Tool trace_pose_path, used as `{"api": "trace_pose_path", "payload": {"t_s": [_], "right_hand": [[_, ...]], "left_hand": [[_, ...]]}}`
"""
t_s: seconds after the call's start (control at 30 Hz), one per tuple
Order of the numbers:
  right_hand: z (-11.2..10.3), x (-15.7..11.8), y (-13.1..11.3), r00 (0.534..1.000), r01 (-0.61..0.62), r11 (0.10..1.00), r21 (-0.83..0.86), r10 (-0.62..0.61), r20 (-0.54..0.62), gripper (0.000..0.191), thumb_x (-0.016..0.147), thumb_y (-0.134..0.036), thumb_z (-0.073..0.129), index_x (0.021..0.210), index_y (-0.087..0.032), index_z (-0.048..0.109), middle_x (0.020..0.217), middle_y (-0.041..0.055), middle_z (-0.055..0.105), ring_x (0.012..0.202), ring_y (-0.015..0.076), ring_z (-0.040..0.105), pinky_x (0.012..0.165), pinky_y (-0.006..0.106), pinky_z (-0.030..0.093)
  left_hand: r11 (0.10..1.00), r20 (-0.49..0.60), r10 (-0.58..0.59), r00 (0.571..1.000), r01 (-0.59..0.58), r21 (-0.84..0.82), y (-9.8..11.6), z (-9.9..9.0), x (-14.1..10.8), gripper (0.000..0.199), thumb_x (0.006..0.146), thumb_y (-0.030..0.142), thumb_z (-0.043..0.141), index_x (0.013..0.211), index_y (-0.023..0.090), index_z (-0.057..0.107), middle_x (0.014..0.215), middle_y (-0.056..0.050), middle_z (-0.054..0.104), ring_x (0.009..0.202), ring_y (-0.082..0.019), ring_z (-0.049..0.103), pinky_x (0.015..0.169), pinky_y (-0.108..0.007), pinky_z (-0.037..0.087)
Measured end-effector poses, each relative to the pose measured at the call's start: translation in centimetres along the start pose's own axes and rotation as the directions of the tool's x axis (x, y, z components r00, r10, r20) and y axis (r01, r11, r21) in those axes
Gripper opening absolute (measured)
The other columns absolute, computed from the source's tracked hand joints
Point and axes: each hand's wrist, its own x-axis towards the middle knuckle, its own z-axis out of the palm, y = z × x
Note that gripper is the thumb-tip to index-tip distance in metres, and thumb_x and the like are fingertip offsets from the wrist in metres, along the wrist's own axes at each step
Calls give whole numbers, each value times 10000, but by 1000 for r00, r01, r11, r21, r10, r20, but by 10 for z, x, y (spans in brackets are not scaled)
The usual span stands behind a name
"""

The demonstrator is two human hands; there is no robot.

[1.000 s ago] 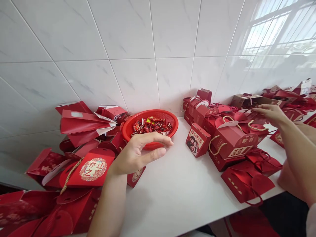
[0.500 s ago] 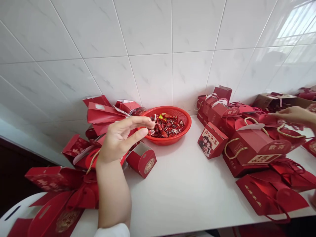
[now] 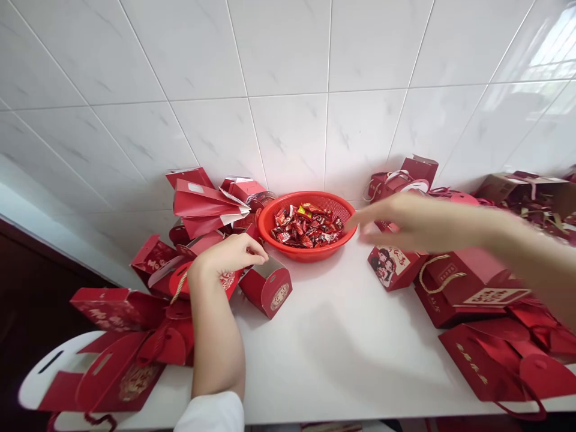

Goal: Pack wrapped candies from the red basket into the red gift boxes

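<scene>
My left hand [image 3: 234,253] is bent down at the wrist, its fingers closed together at the back rim of a small open red paper box [image 3: 270,294] with a round gold emblem. Part of that rim is hidden behind the fingers. From the right my right hand [image 3: 389,222] reaches across, blurred, with fingers stretched out by the right edge of a red plastic basket [image 3: 310,255]. Red-wrapped candies [image 3: 308,227] fill the basket, one yellow wrapper among them. No object shows in my right hand.
Folded and half-open red boxes [image 3: 130,309] crowd the left side of the white table [image 3: 324,360]. More red gift boxes [image 3: 486,360] with cord handles stand at the right, beside a picture box [image 3: 391,269]. A brown carton [image 3: 531,192] is farther back. White tiles rise behind.
My left hand has dropped from beside the basket to the small red box, its fingers closing together. My right hand has swept left from the boxes at the right to the basket.
</scene>
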Motion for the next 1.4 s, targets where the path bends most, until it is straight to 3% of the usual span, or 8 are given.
{"api": "trace_pose_path", "payload": {"t_s": [0.1,0.17,0.2,0.37,0.63,0.93,1.17,1.4], "right_hand": [[82,-6,-27,694,362,925,-117,-184,696,209,857,-290,701,1058,-253,750,895,27,746,786,177,695,665,261,493],[125,-6,-34,536,525,838,-152,-187,823,309,971,-335,522,1235,-249,659,972,69,735,853,224,696,669,296,487],[141,-4,-35,526,552,813,-182,-170,834,337,998,-351,459,1259,-228,633,990,87,728,889,243,694,682,315,493],[176,5,-35,611,447,819,-360,15,791,402,1004,-420,388,1062,-154,683,981,134,713,952,284,684,751,364,507],[130,-21,-1,721,202,854,-480,202,663,141,852,-178,584,935,-183,698,878,91,714,858,242,679,650,269,403],[117,-60,44,823,-122,812,-571,404,399,224,918,-307,552,821,-185,714,800,96,697,768,228,656,596,271,353],[108,-70,56,809,-194,920,-340,347,476,336,840,-503,662,999,-210,704,727,32,647,693,185,593,621,253,356],[105,-88,61,721,-171,968,-185,251,646,1128,607,-735,765,1527,-228,352,825,33,635,767,224,589,696,261,410]], "left_hand": [[1000,42,12,999,-13,9,-2,3,8,289,741,304,611,947,232,800,1064,-10,781,1014,-239,692,821,-244,495],[1000,51,18,999,-19,9,-4,4,12,370,716,272,613,1039,217,783,1142,-35,760,1062,-241,680,861,-252,498],[1000,59,21,998,-21,4,-4,5,14,424,699,249,611,1091,208,767,1173,-49,748,1086,-241,672,876,-256,500],[998,75,47,996,-43,-50,-9,9,20,577,595,147,544,1134,196,744,1179,-64,739,1077,-249,663,847,-268,518],[960,169,277,946,-264,-96,9,15,25,648,567,98,478,1163,177,720,1123,-50,734,1010,-242,654,766,-248,494],[907,353,418,837,-404,-117,40,35,33,695,649,130,650,1341,171,606,970,-33,729,797,-183,656,667,-224,465],[941,383,323,865,-336,-35,40,38,37,545,611,128,730,1151,168,665,905,-26,737,804,-191,679,621,-216,457],[955,424,276,863,-294,-24,42,43,44,573,601,137,744,1162,191,642,850,-11,737,800,-222,693,602,-239,471]]}}
